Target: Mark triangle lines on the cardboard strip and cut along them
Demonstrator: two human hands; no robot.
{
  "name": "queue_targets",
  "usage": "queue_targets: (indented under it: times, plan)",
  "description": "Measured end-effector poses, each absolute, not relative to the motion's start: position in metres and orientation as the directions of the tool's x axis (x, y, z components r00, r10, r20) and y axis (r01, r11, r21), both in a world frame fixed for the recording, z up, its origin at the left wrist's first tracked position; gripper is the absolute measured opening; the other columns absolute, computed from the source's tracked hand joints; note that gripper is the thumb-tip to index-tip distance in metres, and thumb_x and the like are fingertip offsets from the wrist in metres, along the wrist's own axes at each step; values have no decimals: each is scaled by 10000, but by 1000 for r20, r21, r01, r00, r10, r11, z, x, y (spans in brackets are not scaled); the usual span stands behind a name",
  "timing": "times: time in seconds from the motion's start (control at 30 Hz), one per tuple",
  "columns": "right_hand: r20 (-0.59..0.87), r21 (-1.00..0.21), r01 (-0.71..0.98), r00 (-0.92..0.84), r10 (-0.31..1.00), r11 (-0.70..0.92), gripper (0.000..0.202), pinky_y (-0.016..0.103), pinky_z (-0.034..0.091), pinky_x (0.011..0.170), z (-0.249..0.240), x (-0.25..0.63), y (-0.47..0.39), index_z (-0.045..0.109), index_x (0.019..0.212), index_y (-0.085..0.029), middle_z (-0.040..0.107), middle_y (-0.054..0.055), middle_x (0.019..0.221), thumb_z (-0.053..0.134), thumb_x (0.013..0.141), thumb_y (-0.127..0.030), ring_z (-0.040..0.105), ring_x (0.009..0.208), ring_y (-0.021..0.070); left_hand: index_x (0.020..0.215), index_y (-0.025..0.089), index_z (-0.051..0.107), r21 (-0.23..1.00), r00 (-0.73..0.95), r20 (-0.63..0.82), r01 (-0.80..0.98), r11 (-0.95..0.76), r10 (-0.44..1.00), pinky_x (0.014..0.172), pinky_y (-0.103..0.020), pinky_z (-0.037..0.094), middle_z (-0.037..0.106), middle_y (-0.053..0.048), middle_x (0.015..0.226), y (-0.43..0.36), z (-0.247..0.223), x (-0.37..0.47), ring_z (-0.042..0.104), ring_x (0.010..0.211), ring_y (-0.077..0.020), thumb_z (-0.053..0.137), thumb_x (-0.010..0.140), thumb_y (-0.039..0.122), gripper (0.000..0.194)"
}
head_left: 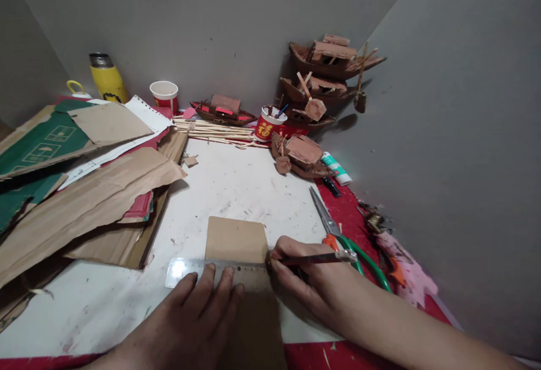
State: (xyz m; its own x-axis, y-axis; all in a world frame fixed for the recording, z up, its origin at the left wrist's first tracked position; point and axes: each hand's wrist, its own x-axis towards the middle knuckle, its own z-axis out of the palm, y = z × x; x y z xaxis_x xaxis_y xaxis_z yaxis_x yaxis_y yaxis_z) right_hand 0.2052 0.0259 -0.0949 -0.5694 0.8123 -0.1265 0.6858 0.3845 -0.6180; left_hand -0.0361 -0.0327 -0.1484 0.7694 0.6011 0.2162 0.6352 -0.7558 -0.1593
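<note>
The left hand (pixel 192 311) is pressing, fingers slightly apart, on a clear ruler (pixel 176 275) lying across the brown cardboard piece (pixel 235 240) at the front of the white sheet (pixel 236 184). The right hand (pixel 308 280) is pinching a pencil (pixel 315 258) at the piece's right edge. Scissors (pixel 324 212) are crowding that hand's far side; piled cardboard (pixel 97 206) is bordering the left, while bare sheet is extending beyond the piece's far edge.

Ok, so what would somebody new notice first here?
Probably the brown model boats piled at the back right. The bright yellow bottle at the back left might come next. In front, the left hand lies on a clear ruler while the right hand holds a pen or pencil.
</note>
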Motion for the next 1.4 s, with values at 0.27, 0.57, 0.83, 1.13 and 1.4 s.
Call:
queue_targets:
  times: [0.27,0.57,0.83,1.13,1.4]
  plan:
    - [-116,-630,696,-522,845,343,188,240,371,547,-106,214,18,449,810,-229,472,-38,691,387,985,-202,442,598,126,1311,233,620,-127,756,242,646,-752,609,975,-380,300,667,-11,1321,-33,-150,-36,540,1179,-239,414,1020,314,365]
    - [-225,-874,486,-359,906,-24,253,267,461,592,-115,222,21,565,831,-195,602,12,742,496,968,-397,564,647,142,1316,220,619,-116,762,239,637,-762,601,969,-379,290,662,-21,1331,-33,-150,-36,530,1187,-247,405,1019,294,374]
    - [-358,-910,297,-211,910,-289,454,213,448,479,-115,235,23,629,814,-150,698,58,728,694,826,-600,594,562,116,1318,239,626,-122,766,209,638,-761,608,971,-379,288,649,-12,1352,-33,-149,-36,519,1201,-247,428,1006,330,380]
    - [-280,-930,305,-227,933,-205,419,238,486,547,-116,225,17,683,814,-151,689,46,730,714,823,-569,570,595,117,1311,221,626,-130,772,234,627,-768,591,964,-382,302,663,-42,1329,-33,-150,-37,545,1185,-264,470,994,320,367]
    - [-318,-924,287,-205,926,-253,443,235,468,534,-117,223,17,672,811,-155,679,37,712,731,788,-594,556,572,114,1333,188,604,-128,791,252,598,-791,557,970,-372,339,673,-87,1308,-37,-156,-41,562,1182,-256,486,985,298,384]
